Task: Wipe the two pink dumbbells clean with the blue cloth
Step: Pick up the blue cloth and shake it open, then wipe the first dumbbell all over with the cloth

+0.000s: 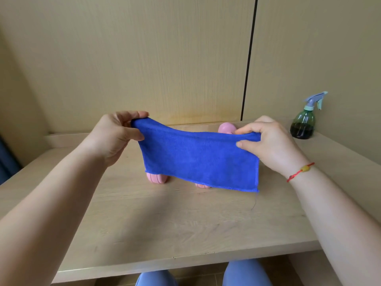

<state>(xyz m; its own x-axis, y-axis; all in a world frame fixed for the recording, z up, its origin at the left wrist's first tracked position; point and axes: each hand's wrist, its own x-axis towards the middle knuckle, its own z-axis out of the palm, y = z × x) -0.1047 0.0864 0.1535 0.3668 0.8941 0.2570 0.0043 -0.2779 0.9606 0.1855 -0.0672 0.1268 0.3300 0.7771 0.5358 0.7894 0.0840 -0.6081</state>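
I hold the blue cloth (198, 159) stretched out in the air above the wooden table (165, 223). My left hand (115, 137) pinches its upper left corner and my right hand (270, 143) pinches its upper right corner. The cloth hangs in front of the two pink dumbbells and hides most of them. One dumbbell's near end (157, 178) pokes out below the cloth's lower left edge. Of the other dumbbell I see a far end (226, 127) above the cloth and a small piece of its near end (203, 185) below it.
A green spray bottle (304, 122) with a pale blue trigger head stands at the table's back right, next to the wooden wall panels (185, 58). My knees in blue trousers (245, 273) show under the table's front edge.
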